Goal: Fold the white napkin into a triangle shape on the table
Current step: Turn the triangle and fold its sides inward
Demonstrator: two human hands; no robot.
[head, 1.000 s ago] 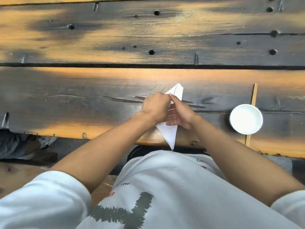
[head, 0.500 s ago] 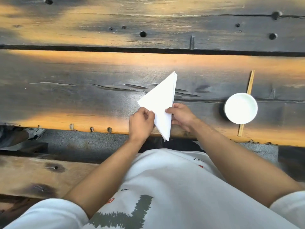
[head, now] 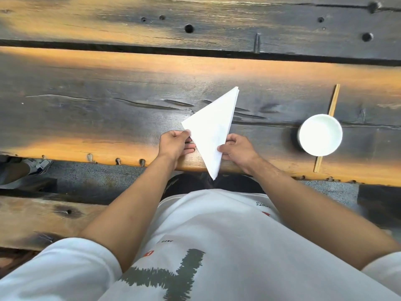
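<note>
The white napkin (head: 213, 127) is folded into a triangle and lies on the dark wooden table (head: 108, 109), its lower tip hanging past the near edge. My left hand (head: 174, 145) pinches the napkin's left corner between thumb and fingers. My right hand (head: 235, 149) pinches the right edge near the lower part, thumb on top. The far corner points away toward the upper right.
A white bowl (head: 320, 134) sits to the right on the table, on top of wooden chopsticks (head: 334, 101). A person's shoe (head: 38, 165) shows at the left below the table edge. A wooden bench (head: 32, 218) lies lower left.
The hands moved apart from on top of the napkin to its left corner and right edge, uncovering the full triangle. The camera view shifted a little.
</note>
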